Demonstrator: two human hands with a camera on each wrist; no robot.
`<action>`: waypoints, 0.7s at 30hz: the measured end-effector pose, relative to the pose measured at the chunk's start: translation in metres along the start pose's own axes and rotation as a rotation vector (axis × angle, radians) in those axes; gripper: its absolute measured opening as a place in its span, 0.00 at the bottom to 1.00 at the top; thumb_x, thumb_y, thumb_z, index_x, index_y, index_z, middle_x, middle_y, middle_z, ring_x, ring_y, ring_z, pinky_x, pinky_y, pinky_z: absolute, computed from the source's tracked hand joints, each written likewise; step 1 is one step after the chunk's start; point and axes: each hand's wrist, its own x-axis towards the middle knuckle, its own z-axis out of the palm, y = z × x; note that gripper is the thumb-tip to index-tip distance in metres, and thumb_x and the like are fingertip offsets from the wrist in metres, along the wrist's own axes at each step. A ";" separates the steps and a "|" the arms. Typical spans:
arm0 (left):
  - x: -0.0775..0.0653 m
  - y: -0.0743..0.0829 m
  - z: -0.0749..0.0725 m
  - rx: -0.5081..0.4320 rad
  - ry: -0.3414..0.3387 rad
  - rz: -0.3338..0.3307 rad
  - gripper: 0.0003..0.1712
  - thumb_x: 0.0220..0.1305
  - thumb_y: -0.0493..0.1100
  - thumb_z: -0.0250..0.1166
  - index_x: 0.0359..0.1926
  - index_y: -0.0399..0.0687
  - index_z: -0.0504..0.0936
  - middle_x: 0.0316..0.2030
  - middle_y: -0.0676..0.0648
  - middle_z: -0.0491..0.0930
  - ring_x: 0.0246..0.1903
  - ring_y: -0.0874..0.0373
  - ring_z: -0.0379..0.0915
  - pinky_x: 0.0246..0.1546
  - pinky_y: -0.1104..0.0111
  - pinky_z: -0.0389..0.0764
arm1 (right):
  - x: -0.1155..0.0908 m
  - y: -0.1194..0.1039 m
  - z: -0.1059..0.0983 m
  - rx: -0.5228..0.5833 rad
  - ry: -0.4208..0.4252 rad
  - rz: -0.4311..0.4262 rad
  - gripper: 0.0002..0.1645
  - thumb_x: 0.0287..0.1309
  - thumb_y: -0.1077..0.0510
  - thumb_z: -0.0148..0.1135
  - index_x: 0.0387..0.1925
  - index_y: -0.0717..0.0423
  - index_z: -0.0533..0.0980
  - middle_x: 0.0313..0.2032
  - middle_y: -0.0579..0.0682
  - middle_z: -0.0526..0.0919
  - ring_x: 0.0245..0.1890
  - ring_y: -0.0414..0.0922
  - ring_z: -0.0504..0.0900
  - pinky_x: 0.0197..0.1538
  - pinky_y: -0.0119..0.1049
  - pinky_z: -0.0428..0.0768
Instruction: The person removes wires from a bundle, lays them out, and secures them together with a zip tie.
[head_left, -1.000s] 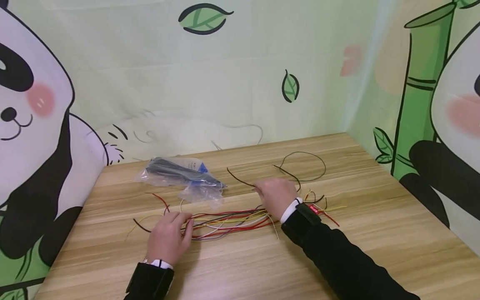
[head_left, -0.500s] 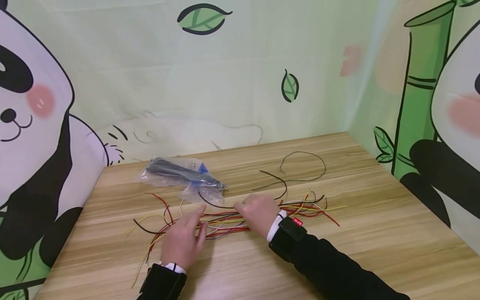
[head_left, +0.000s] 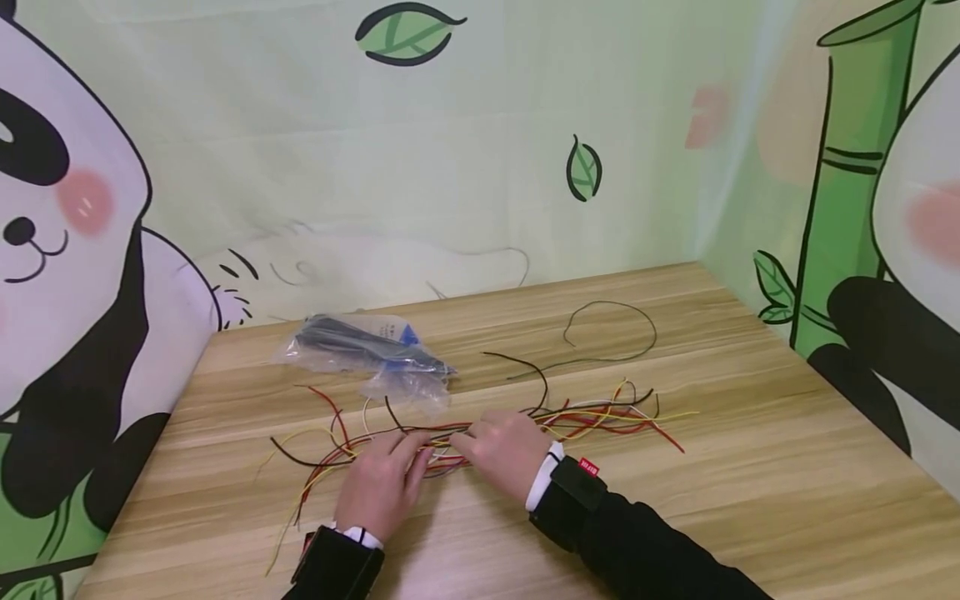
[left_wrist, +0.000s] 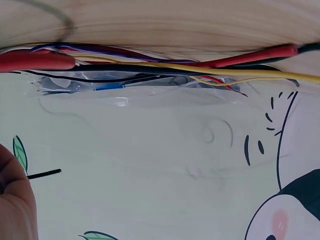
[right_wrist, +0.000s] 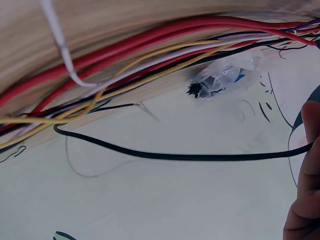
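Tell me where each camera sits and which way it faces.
Head: on the head, facing forward and down at the wires; left hand, right hand and dark sleeves show.
Left wrist: on that wrist, facing across the wires to the backdrop; fingers show at the left edge.
Right wrist: on that wrist, likewise facing across them; fingers show at the right edge.
Both wrist views share the wires, backdrop and plastic bag.

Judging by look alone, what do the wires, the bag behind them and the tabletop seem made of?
Wires: probably plastic-coated, smooth and softly glossy, from their even, bright colors.
Bag: apparently thin, clear plastic film, given its glossy creases and see-through walls.
Tabletop: wood or wood-look laminate, fairly matt, going by long grain lines.
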 end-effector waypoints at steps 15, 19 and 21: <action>0.004 0.003 -0.004 -0.070 0.072 0.050 0.05 0.57 0.42 0.66 0.28 0.46 0.82 0.23 0.51 0.76 0.22 0.60 0.69 0.22 0.71 0.70 | -0.004 0.005 0.007 0.054 -0.069 0.049 0.05 0.56 0.58 0.67 0.31 0.42 0.81 0.26 0.37 0.85 0.21 0.35 0.79 0.20 0.30 0.75; 0.003 0.003 -0.005 -0.099 0.097 0.059 0.06 0.56 0.42 0.61 0.24 0.47 0.79 0.21 0.52 0.73 0.21 0.61 0.66 0.20 0.72 0.67 | -0.009 0.010 0.009 0.044 -0.067 0.074 0.09 0.53 0.62 0.66 0.29 0.43 0.77 0.19 0.37 0.77 0.13 0.34 0.72 0.14 0.30 0.67; 0.003 0.003 -0.005 -0.111 0.122 0.065 0.06 0.55 0.42 0.60 0.23 0.47 0.79 0.21 0.52 0.72 0.20 0.61 0.65 0.20 0.71 0.66 | -0.012 0.013 0.009 0.037 -0.064 0.096 0.08 0.55 0.60 0.68 0.29 0.43 0.77 0.19 0.37 0.77 0.12 0.34 0.72 0.14 0.31 0.67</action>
